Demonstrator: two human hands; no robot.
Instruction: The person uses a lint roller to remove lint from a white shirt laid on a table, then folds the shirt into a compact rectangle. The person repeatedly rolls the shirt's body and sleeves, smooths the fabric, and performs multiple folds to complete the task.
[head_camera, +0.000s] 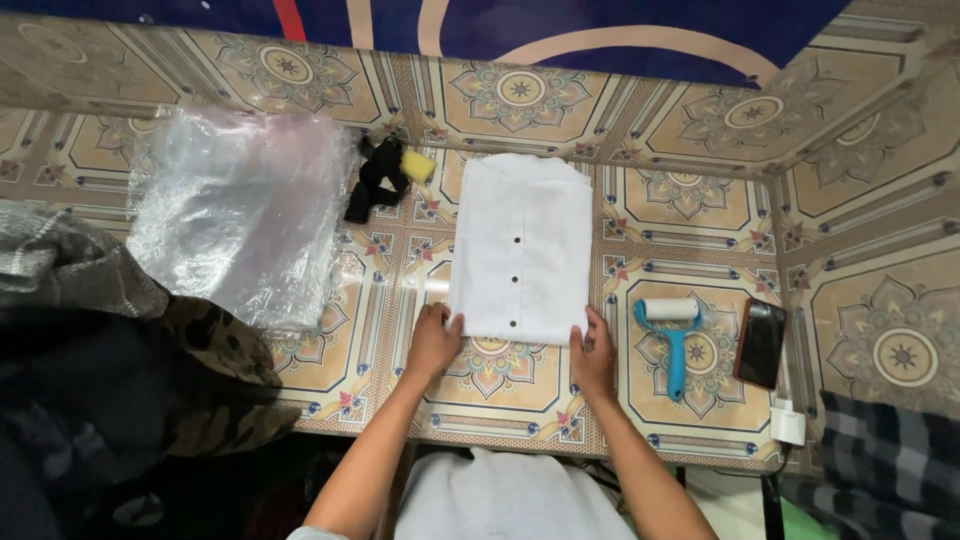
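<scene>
A white shirt (520, 245) with dark buttons lies folded into a neat upright rectangle on the patterned tiled surface (690, 195). My left hand (435, 340) rests at the shirt's near left corner, fingers touching the fabric edge. At the near right corner, my right hand (593, 355) lies against the hem. Both hands are flat on the cloth, fingers together, gripping nothing.
A pile of clear plastic bags (240, 210) lies at the left. A black item with a yellow sponge (385, 172) sits behind it. A blue-handled lint roller (672, 335) and a dark phone (761, 342) lie at the right. Dark clothing (90, 340) is heaped at the near left.
</scene>
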